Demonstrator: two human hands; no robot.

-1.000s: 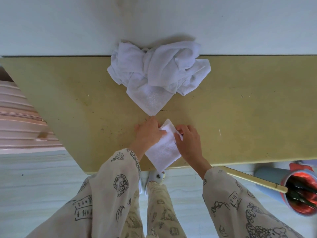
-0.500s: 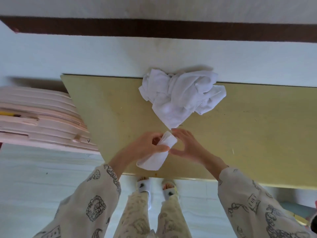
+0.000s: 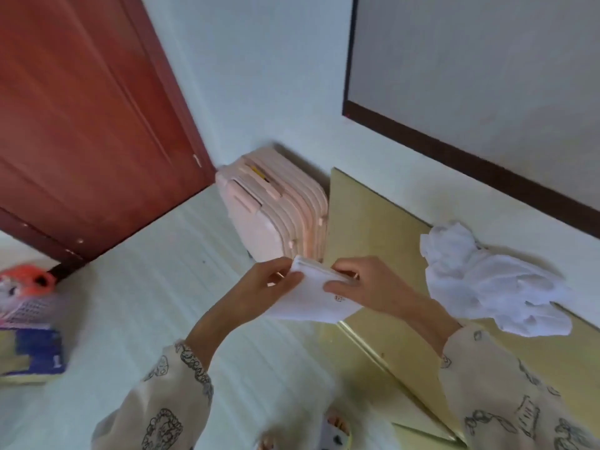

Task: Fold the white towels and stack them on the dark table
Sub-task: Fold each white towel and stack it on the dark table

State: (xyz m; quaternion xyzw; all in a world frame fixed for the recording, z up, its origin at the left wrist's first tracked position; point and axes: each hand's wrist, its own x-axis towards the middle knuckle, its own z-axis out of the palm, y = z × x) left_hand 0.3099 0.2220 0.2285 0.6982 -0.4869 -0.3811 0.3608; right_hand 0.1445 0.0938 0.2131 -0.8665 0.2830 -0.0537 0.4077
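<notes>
Nearest, two patterned sleeves (image 3: pixel 168 381) reaching forward from the bottom edge. Held up between both hands, a folded white towel (image 3: pixel 311 300), lifted clear of the yellow counter (image 3: pixel 373 222) and hanging over its near-left corner and the pale floor (image 3: pixel 146 303).

Left hand (image 3: pixel 259 287) at the folded towel's left end: thumb on the near face, fingers (image 3: pixel 279 266) curled over the top edge, pinching the folded layers. Right hand (image 3: pixel 367 284) at the towel's right end: thumb lying across the near face, fingers (image 3: pixel 347 269) wrapped over the upper edge behind it, likewise gripping. Lower part of the towel drooping free below both thumbs.

To the right of the folded towel, resting on the counter by the wall, a crumpled heap of white towels (image 3: pixel 487 280), well apart from both hands.

Beyond the folded towel, a pink ribbed suitcase (image 3: pixel 276 216) standing on the floor against the counter's left end. Far left of the towel, blurred red and blue things (image 3: pixel 29 319) on the floor. Farthest, up and left of the suitcase, a reddish-brown door (image 3: pixel 81 125); up and right, a dark-framed panel (image 3: pixel 487 92) on the wall.
</notes>
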